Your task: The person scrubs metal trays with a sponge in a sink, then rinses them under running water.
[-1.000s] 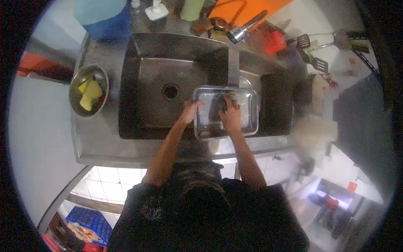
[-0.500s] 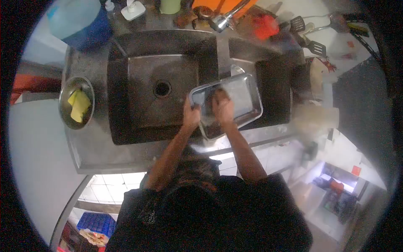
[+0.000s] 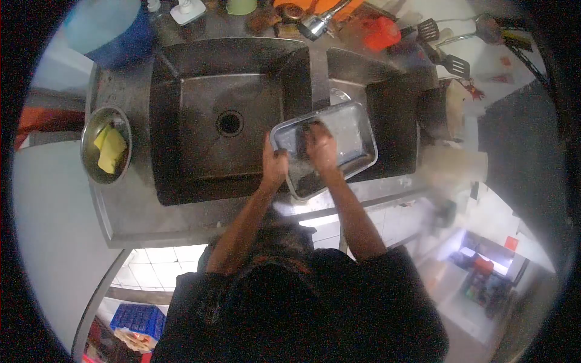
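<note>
A rectangular metal tray lies tilted across the divider and front edge of the double sink, its inside wet and shiny. My left hand is closed on the tray's left rim, thumb toward the inside. Inside the tray, my right hand presses down with curled fingers over something dark; what it is stays hidden and blurred. Behind the tray, a pale rounded object shows partly in the right basin.
The left basin has a round drain. An oval metal bowl with yellow cloths stands at left. A metal faucet head, red object and slotted spatula lie behind and right. A blue bucket stands back left.
My right hand has shifted slightly within the tray, while the left keeps its hold on the rim. The whole view has moved a little.
</note>
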`<state>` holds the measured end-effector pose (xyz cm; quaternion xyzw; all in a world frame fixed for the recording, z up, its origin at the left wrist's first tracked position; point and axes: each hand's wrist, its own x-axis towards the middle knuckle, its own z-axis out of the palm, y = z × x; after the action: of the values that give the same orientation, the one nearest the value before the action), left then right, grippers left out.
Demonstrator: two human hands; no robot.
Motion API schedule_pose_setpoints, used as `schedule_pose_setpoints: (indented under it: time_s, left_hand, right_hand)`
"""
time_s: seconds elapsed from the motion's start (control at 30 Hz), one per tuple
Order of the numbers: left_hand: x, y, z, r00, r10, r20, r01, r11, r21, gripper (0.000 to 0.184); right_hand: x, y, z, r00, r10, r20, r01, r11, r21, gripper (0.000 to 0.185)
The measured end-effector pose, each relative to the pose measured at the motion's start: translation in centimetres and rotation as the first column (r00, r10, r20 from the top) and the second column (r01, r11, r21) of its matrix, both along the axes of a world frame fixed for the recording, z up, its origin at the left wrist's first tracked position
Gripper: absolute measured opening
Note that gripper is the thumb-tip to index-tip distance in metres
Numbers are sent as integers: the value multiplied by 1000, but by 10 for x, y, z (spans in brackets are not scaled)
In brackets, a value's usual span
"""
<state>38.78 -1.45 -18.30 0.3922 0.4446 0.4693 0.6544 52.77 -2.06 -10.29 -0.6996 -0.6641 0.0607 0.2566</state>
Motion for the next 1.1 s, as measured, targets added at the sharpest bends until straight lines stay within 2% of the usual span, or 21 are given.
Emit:
schedule_pose_setpoints:
  time_s: [0.03, 0.07, 0.1, 0.13, 0.17, 0.2, 0.27, 0.3, 0.33, 0.43, 0.47, 0.53, 0.6, 0.63, 0.73, 0.8, 0.83, 0.87, 0.9, 1.0, 1.1]
  left_hand:
    - [1, -1, 5, 998, 8, 69, -8, 1000, -6, 44]
    - [4, 0, 24, 990, 22, 143, -20, 1000, -14, 45]
    - [6, 0, 46, 992, 50, -115, -44, 998, 49, 46]
    - [8, -1, 33, 998, 56, 26, -56, 998, -1, 48]
    - [12, -6, 9, 983, 70, 171, -61, 996, -61, 49]
    - [8, -6, 3, 996, 28, 85, -29, 1000, 6, 52]
    - [0, -5, 14, 1000, -2, -8, 2, 996, 87, 56]
    - [-1, -4, 29, 1000, -1, -10, 2, 995, 100, 56]
    - [-2, -12, 39, 1000, 6, -12, -5, 995, 98, 57]
    - [15, -4, -9, 987, 89, 134, -93, 995, 27, 59]
    - [12, 1, 3, 988, 57, 141, -49, 997, -59, 59]
    - [-1, -6, 17, 994, 8, 111, 2, 995, -95, 58]
    - [1, -13, 12, 994, 28, 108, -24, 999, -32, 58]
    - [7, -13, 1, 988, 69, 135, -66, 997, -28, 57]
    - [11, -5, 6, 993, 75, 96, -80, 996, 44, 58]
    - [1, -7, -10, 994, 11, 111, -12, 1000, 13, 58]
    - [4, -9, -1, 968, 70, 240, -77, 997, 20, 56]
    - [2, -8, 2, 983, 50, 179, -55, 998, 27, 55]
    - [0, -10, 6, 992, 37, 117, -40, 999, 26, 54]
    - [-9, 3, 32, 1000, 20, -15, -19, 999, 36, 52]
    - [-12, 3, 24, 993, -29, -114, 31, 999, 18, 50]
  right_hand:
    - [6, 1, -1, 929, -171, -328, 155, 985, -74, 20]
    - [7, -4, -8, 959, -168, -227, 160, 986, -52, 18]
    - [7, -2, -16, 979, -163, -123, 163, 987, -13, 17]
    - [4, -7, -27, 984, -176, -19, 176, 984, 20, 15]
    - [2, -10, -29, 979, -169, -116, 173, 985, 22, 15]
    - [0, -13, -33, 964, -162, -212, 171, 985, 27, 15]
    - [12, -10, -19, 999, -42, -23, 42, 999, 9, 16]
    - [21, -5, -2, 980, -193, -54, 182, 968, -172, 21]
    - [19, -14, -14, 981, -188, -49, 179, 972, -155, 20]
    - [-30, -15, -11, 996, -82, 38, 82, 997, -3, 16]
    - [-33, -15, -19, 992, 77, -99, -52, 970, 236, 12]
    - [-1, -13, -44, 999, -35, -27, 32, 996, -87, 11]
    - [14, 1, 9, 968, -230, -100, 210, 962, -177, 10]
    - [6, 4, 22, 940, -285, -187, 256, 952, -166, 12]
    - [-17, -15, -45, 992, -80, 95, 72, 994, 83, 11]
    - [-8, -13, -28, 994, -92, -54, 89, 994, -57, 15]
    - [7, -6, -22, 986, -134, -95, 126, 988, -83, 17]
    - [19, -6, -22, 976, -173, -135, 158, 981, -116, 18]
    - [22, -12, -26, 910, -379, -170, 292, 874, -389, 20]
    - [-15, -26, -27, 999, 7, -53, 0, 993, 118, 18]
    - [-1, -10, 15, 971, -97, -218, 66, 987, -146, 19]
